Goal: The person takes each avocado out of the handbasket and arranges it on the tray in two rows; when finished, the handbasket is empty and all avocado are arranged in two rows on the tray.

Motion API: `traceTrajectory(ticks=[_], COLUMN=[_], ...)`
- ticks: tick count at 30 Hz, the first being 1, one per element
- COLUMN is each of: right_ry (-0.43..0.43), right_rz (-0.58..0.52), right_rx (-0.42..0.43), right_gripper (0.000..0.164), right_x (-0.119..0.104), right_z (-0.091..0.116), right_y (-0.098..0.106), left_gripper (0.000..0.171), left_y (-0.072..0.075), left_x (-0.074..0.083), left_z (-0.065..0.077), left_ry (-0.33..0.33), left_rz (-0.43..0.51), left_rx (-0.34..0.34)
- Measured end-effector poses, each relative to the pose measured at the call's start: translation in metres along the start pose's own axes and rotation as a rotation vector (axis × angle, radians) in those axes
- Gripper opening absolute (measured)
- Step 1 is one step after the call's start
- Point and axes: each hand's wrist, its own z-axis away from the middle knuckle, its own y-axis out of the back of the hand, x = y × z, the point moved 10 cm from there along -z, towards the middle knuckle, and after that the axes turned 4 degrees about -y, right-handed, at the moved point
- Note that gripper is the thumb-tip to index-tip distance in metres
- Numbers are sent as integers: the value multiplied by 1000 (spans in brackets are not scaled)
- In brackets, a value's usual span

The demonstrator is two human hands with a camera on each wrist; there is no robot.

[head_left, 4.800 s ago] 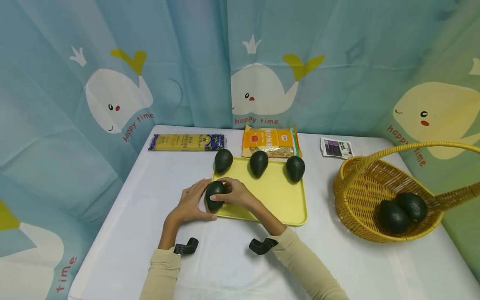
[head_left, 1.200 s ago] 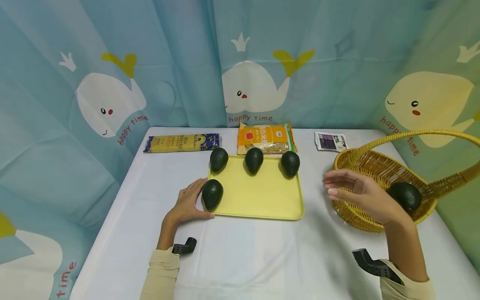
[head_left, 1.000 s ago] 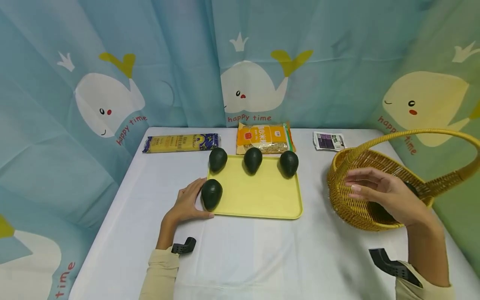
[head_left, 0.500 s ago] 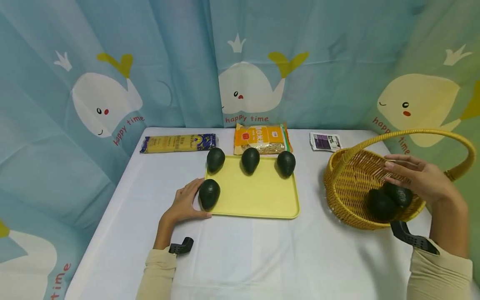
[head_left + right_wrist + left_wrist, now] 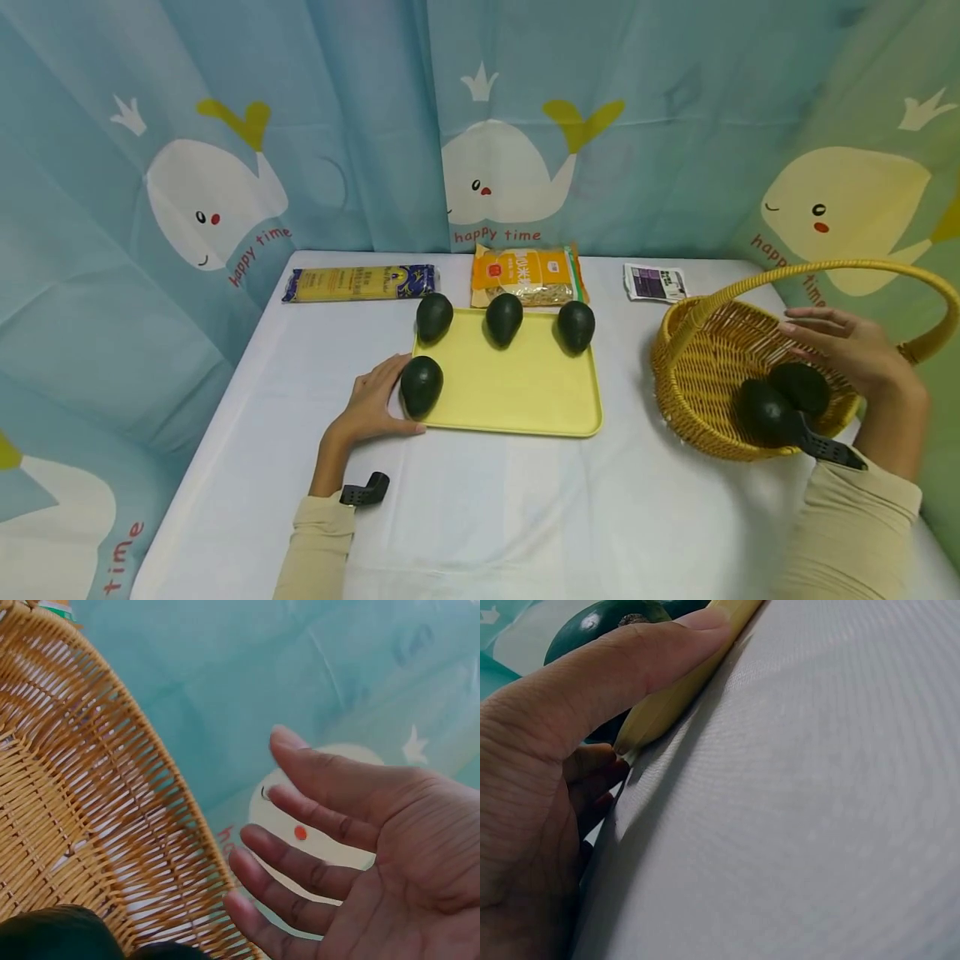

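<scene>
My left hand (image 5: pixel 375 402) lies at the front left corner of a yellow tray (image 5: pixel 517 392), fingers along its left side and thumb (image 5: pixel 630 671) straight against its front rim. Beside that hand an avocado (image 5: pixel 422 387) rests in the corner. Along the tray's back edge stand three more avocados: left (image 5: pixel 434 318), middle (image 5: pixel 504 320) and right (image 5: pixel 576 327). My right hand (image 5: pixel 851 350) hovers over the right part of a wicker basket (image 5: pixel 697 367), fingers loosely spread and holding nothing. In the basket lie two avocados, one in front (image 5: pixel 765 410) and one behind (image 5: pixel 801 388).
The basket's tall handle (image 5: pixel 847 265) arches above the right hand. At the back of the white table (image 5: pixel 487 508) lie a noodle pack (image 5: pixel 360 284), an orange grain bag (image 5: pixel 529 277) and a small white and purple packet (image 5: pixel 655 283). A whale-print curtain (image 5: pixel 375 125) stands behind.
My right hand has let go of the avocado at the tray's front left corner and moved right to the basket. In the last half second it barely shifts. The left hand stays put.
</scene>
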Motion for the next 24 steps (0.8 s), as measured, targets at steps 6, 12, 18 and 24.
traceTrajectory(ticks=[6, 12, 18, 24], right_ry=[-1, -43, -127, -145], right_rz=[27, 108, 217, 201], right_rx=[-28, 21, 135, 135], right_gripper=[23, 23, 28, 26], right_x=[14, 25, 37, 46], right_z=[-4, -2, 0, -1], right_y=[-4, -1, 11, 10], left_gripper=[118, 118, 120, 121], left_y=[1, 1, 0, -2], left_x=[2, 2, 1, -3], left_z=[0, 0, -1, -1], left_ry=[-9, 0, 4, 17], left_rz=[-15, -14, -15, -19], left_rx=[-2, -10, -11, -17])
